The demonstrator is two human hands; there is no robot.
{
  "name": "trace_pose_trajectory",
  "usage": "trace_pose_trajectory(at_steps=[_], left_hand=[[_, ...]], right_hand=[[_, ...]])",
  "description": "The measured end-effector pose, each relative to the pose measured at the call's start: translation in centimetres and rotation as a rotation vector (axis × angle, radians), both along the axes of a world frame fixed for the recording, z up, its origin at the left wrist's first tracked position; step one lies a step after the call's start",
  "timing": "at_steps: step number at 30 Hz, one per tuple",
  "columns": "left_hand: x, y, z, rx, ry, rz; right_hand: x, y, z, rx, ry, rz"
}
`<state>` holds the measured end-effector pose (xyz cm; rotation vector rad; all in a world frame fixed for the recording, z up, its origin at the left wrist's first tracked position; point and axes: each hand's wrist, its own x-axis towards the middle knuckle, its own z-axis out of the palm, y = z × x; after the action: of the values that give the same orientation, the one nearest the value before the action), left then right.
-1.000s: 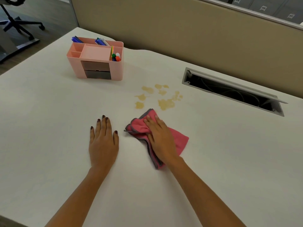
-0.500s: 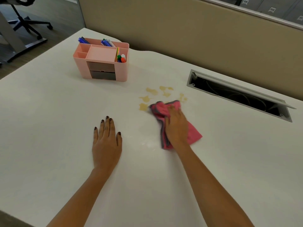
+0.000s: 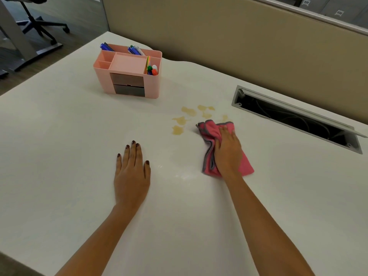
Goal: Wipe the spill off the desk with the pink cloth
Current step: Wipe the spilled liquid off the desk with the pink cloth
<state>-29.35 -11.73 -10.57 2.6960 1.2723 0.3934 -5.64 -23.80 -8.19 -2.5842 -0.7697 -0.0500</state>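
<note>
— Where's it at?

— The right hand (image 3: 228, 151) is pressed flat, fingers together, on top of the crumpled pink cloth with the grey edging (image 3: 211, 132), pinning it to the pale, matte desk top (image 3: 59, 156). The cloth's far edge sits right against the near-right side of the spill — scattered yellowish-brown puddles (image 3: 187, 118) — and one small blot shows just beyond it.

— And the other hand?

— The left hand (image 3: 132, 172) lies palm down on the desk, fingers loosely spread, holding nothing, well apart from the mess.

— What could go wrong?

— Most blots lie to the left of the cloth, so I'd guess a straight forward push misses them. And the cloth is bunched, so little fabric may meet the surface — it could smear the liquid instead of lifting it. Sweep too far left and back, and the wet might be driven towards the pink plastic desk organiser holding pens (image 3: 127, 74); to the right, the open grey cable slot (image 3: 294, 118) looks like a bad place for drips.
</note>
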Motion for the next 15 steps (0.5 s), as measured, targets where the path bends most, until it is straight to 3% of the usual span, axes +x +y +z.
trace_pose_trajectory(at_steps=[2,7,15], left_hand=[[0.1,0.0,0.0,-0.002,-0.004,0.003],[0.1,-0.1,0.1,0.001,0.001,0.010],[0.1,-0.2,0.2,0.008,-0.009,0.007]], right_hand=[[-1.0,0.4,0.2,-0.026,-0.017,0.013],[-6.3,0.7,0.3,-0.042,-0.053,0.348],[-5.4,5.4,-0.4,-0.021,-0.019,0.287]])
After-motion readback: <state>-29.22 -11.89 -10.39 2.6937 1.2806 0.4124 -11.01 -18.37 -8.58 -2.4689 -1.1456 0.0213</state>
